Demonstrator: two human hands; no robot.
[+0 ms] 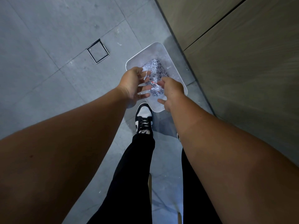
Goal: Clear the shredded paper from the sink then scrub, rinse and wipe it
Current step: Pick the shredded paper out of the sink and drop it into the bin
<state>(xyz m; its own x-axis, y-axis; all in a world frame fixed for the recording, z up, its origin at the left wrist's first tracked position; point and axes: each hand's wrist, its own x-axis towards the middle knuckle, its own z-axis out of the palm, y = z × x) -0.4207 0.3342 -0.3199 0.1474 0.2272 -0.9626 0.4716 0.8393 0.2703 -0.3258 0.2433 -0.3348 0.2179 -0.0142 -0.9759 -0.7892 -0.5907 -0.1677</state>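
Left hand [132, 84] and right hand [171, 92] above the white bin [175, 62] on the floor, fingers [145, 90] spread and gripping nothing. Shredded paper [156, 68] lies heaped in the bin directly below and just beyond both hands. The bin's long axis runs far-left to near-right.

Your left hand [133, 84] and right hand [172, 92] reach forward and down, close together, palms facing, fingers loosely spread.
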